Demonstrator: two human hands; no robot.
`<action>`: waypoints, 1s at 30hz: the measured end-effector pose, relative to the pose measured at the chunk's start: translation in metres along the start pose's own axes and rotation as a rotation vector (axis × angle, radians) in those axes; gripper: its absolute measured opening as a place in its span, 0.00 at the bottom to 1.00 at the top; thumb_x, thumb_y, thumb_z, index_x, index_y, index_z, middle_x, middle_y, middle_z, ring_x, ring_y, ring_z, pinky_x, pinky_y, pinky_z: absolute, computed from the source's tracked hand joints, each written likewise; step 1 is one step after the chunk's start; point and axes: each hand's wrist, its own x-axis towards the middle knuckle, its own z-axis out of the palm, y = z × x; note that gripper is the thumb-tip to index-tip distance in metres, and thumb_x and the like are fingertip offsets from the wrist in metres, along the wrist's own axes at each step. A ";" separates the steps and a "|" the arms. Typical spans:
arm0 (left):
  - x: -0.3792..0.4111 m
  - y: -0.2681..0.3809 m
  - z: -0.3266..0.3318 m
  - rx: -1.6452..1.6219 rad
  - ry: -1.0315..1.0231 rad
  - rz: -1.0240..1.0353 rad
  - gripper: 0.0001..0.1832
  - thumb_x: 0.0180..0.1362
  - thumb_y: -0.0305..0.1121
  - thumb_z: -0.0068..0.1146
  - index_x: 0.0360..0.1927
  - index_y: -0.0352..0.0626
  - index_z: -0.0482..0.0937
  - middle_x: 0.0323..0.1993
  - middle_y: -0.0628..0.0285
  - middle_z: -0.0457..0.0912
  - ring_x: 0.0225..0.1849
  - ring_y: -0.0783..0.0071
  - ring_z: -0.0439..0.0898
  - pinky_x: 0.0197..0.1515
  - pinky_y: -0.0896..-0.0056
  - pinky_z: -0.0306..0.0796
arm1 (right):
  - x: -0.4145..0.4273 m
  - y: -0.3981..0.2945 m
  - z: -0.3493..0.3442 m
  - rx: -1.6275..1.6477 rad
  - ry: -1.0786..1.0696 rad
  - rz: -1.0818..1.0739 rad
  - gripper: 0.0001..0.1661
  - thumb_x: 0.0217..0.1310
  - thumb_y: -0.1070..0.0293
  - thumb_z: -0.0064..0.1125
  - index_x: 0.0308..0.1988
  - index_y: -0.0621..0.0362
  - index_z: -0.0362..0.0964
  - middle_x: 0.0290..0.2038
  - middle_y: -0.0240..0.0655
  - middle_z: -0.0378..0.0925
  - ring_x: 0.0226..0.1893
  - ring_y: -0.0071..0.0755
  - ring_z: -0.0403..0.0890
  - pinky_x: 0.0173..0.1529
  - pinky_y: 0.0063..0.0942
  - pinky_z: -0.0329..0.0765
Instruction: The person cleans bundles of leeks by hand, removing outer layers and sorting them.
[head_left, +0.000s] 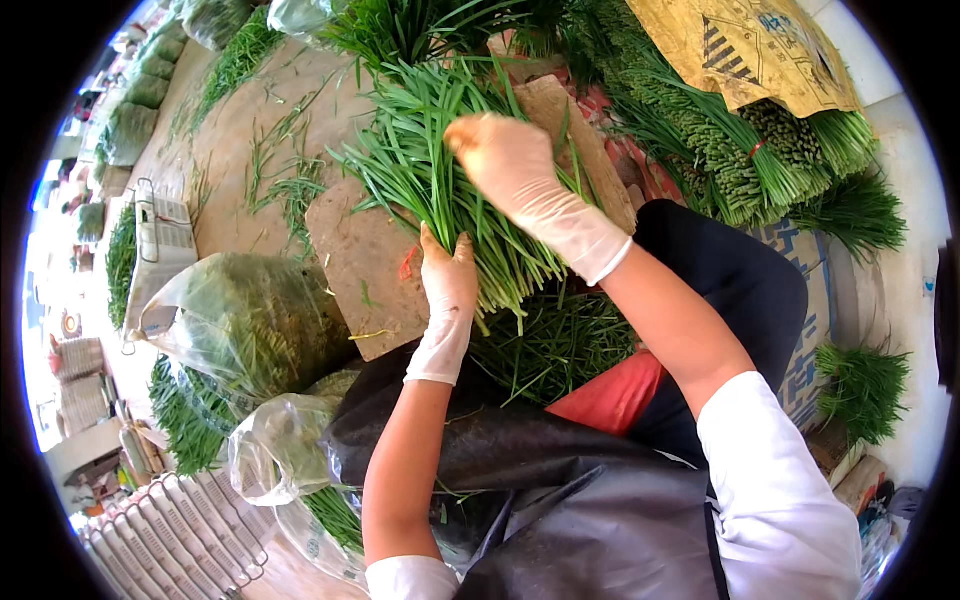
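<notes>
A loose heap of green garlic chives lies across a worn board, its pale cut ends towards me. My left hand, in a thin whitish glove, pinches several chive leaves between thumb and fingers at the heap's left side. Above the heap my gloved right hand is curled and blurred by motion; whether it holds a leaf cannot be made out. A small red band lies on the board left of my left hand. Loose green trimmings sit below the board, by a red sheet.
Stacked flower-chive bundles, partly under a yellow printed sack, stand at right. Clear bags of greens crowd the left. Scattered leaves litter the floor. A dark apron covers my lap. White crates stand lower left.
</notes>
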 end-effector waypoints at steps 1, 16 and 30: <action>0.008 -0.030 0.003 -0.122 0.042 0.051 0.35 0.64 0.40 0.52 0.68 0.36 0.52 0.50 0.45 0.77 0.45 0.51 0.81 0.45 0.59 0.75 | 0.004 0.001 -0.001 0.228 0.183 -0.073 0.11 0.62 0.59 0.56 0.38 0.51 0.81 0.32 0.31 0.83 0.29 0.31 0.81 0.35 0.27 0.76; -0.001 0.056 -0.010 0.285 -0.026 -0.193 0.63 0.42 0.60 0.70 0.71 0.36 0.43 0.63 0.37 0.60 0.63 0.48 0.65 0.62 0.55 0.61 | -0.038 0.046 -0.041 0.005 0.127 -0.035 0.21 0.52 0.57 0.63 0.44 0.55 0.73 0.40 0.40 0.76 0.42 0.42 0.78 0.45 0.38 0.75; 0.023 0.015 -0.002 -0.186 0.138 -0.077 0.42 0.59 0.45 0.58 0.70 0.37 0.51 0.60 0.41 0.67 0.61 0.55 0.67 0.62 0.63 0.60 | -0.062 0.088 0.014 0.351 0.220 0.284 0.15 0.59 0.61 0.57 0.43 0.58 0.78 0.38 0.43 0.81 0.39 0.46 0.81 0.45 0.36 0.76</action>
